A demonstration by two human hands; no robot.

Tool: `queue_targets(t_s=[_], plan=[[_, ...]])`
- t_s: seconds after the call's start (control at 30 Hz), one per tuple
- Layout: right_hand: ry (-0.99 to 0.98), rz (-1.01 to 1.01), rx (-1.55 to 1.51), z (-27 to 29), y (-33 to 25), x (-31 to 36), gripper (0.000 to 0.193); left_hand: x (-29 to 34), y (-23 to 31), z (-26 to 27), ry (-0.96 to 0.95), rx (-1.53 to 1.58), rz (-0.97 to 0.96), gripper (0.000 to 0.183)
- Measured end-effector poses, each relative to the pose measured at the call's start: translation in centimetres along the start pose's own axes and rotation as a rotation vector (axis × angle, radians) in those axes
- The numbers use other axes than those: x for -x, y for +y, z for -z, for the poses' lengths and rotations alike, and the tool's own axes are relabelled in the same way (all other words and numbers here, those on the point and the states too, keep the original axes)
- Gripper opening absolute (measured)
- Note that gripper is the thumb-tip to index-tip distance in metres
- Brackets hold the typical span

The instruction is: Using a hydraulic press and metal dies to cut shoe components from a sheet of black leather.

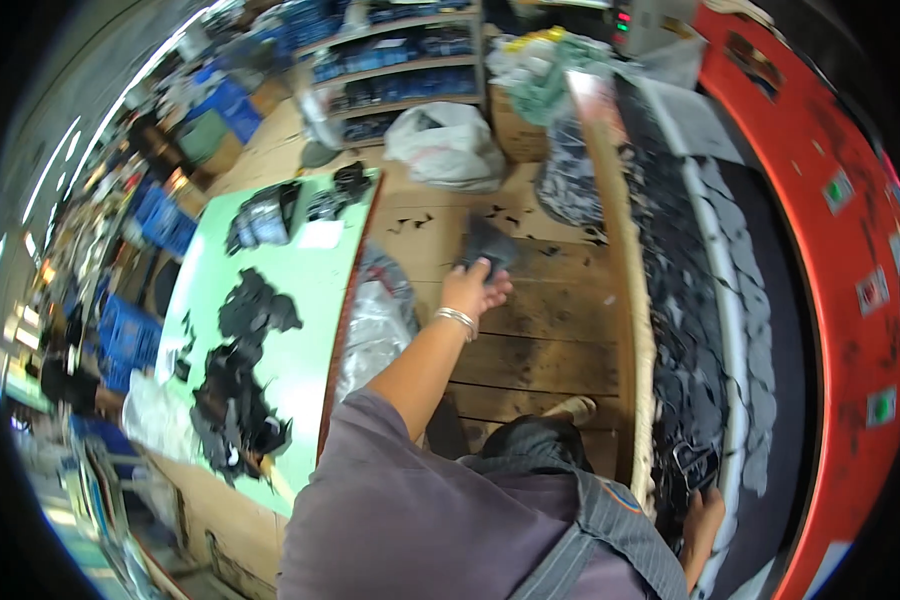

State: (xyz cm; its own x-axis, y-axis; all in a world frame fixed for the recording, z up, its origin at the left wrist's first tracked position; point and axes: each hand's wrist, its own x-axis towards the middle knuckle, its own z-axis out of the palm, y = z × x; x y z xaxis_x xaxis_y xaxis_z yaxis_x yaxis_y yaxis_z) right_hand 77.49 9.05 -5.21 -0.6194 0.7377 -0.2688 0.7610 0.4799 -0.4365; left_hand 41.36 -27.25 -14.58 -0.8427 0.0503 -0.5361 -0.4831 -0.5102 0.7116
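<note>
My left hand (pixel 478 288), with a bracelet at the wrist, is stretched out over the wooden floor. Its fingers are curled at the lower edge of a dark grey flat piece (pixel 490 240), which is smeared by motion. Low on the right, my right hand (pixel 706 515) is closed at the lower edge of a small dark frame with a pale shiny outline (pixel 696 466). That frame lies over a long trough of black cut scraps (pixel 675 290). Part of the right hand's fingers is hidden.
A pale green table (pixel 315 300) on the left bears heaps of black cut pieces (pixel 235 400). To the right, a grey layered strip (pixel 735 290) runs beside a red machine frame (pixel 770 150). Ahead are a white sack (pixel 445 145) and shelves (pixel 400 65). Scraps litter the floor.
</note>
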Motion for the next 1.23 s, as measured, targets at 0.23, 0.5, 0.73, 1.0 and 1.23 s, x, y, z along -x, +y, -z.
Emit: queue_targets(t_s=[0.23,0.5,0.73,1.0,1.23], plan=[[0.194,0.308,-0.128,-1.0,1.2,0.9,0.031,0.1,13.2,21.4,0.589,0.268,-0.66,0.061],[0.249,0.229,0.071,-4.4,0.9,2.7,0.023,-5.7,6.4,14.5,0.364,-0.018,-0.181,0.05],[0.288,0.198,-0.291,-1.4,-2.2,-3.2,0.031,-6.4,0.0,-13.4,-0.432,-0.687,-0.636,0.026],[0.844,0.027,-0.201,1.7,11.2,-5.4,0.023,10.7,-18.1,-35.9,-1.555,-0.966,-0.564,0.035],[0.787,-0.006,-0.153,1.8,10.8,-6.9,0.033,11.9,-28.4,-36.6,-1.738,-1.225,-0.956,0.076]])
